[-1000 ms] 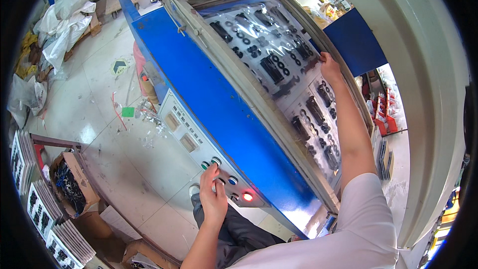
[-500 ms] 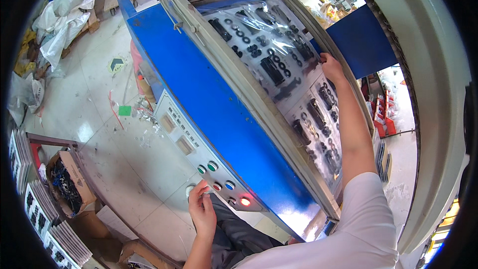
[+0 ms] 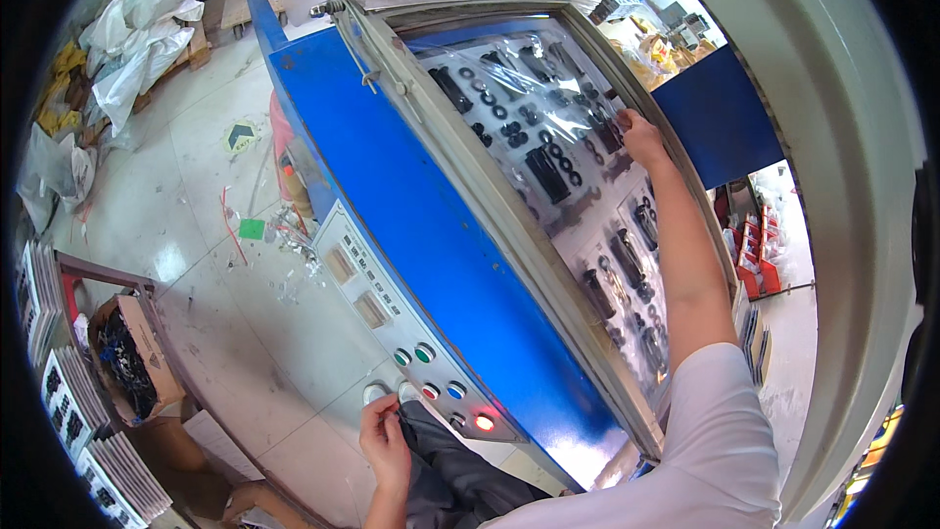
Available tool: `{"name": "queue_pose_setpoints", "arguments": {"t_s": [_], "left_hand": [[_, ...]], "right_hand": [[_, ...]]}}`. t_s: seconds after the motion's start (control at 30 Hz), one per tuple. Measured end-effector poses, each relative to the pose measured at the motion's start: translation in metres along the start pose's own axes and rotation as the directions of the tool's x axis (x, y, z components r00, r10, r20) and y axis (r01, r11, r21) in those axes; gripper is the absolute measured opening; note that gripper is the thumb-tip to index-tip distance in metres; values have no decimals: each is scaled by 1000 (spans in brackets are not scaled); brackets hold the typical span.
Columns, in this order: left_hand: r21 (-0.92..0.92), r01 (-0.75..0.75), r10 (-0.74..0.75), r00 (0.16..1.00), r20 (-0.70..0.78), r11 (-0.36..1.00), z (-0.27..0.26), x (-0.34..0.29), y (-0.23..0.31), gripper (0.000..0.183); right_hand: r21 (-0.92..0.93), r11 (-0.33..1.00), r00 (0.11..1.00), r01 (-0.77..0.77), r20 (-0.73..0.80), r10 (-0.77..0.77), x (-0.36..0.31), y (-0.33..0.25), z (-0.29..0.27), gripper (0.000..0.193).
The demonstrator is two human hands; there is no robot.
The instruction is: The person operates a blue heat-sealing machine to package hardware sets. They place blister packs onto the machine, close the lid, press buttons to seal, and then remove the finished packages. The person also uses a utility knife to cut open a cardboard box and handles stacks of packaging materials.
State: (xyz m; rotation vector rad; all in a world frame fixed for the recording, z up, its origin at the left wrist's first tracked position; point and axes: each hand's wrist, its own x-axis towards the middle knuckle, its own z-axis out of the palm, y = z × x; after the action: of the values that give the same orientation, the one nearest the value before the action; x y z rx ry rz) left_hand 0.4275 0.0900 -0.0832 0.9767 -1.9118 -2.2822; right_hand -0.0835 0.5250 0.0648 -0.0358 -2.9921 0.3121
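My right hand (image 3: pixel 641 137) reaches over the metal frame of a blue machine. Its fingers are closed at the far side of the clear plastic film (image 3: pixel 534 103), seemingly pinching it. Under the film lie printed cards (image 3: pixel 587 225) with black bolts (image 3: pixel 548 173), black rings (image 3: pixel 560 159) and other small dark parts. My left hand (image 3: pixel 387 441) hangs in front of the control panel (image 3: pixel 367 304), fingers curled in, with nothing visible in them. It is nearest the red button (image 3: pixel 430 391) but does not touch it. A red lamp (image 3: pixel 485 422) glows on the panel.
A rack at the lower left holds stacked cards (image 3: pixel 103 480) and a cardboard box (image 3: pixel 137 362) of black parts. White sacks (image 3: pixel 137 69) lie at the far left. A blue panel (image 3: pixel 720 118) and red bins (image 3: pixel 754 255) stand beyond the frame. A pale curved machine part (image 3: pixel 842 186) rises at right.
My left hand has drawn down and slightly left, away from the buttons, its fingers curling more. My right hand stays at the film's far side. The whole view has shifted slightly.
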Motion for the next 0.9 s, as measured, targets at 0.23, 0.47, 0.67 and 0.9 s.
{"name": "queue_pose_setpoints", "arguments": {"t_s": [0.23,0.47,0.67,0.9], "left_hand": [[-6,-17,16,998,-61,1000,-7,-1,-3,20],[45,10,-8,998,-55,999,-34,-5,-40,18],[91,103,-90,986,-137,991,-59,-17,-70,18],[238,147,-106,979,-176,960,-61,-19,-68,20]], "right_hand": [[-161,984,997,-79,-4,80,-5,-44,-3,44],[-170,981,986,-96,-153,70,12,-52,-3,37],[-170,985,987,36,-151,-62,48,-55,21,33],[-109,989,952,-96,-301,59,98,-5,33,26]]}}
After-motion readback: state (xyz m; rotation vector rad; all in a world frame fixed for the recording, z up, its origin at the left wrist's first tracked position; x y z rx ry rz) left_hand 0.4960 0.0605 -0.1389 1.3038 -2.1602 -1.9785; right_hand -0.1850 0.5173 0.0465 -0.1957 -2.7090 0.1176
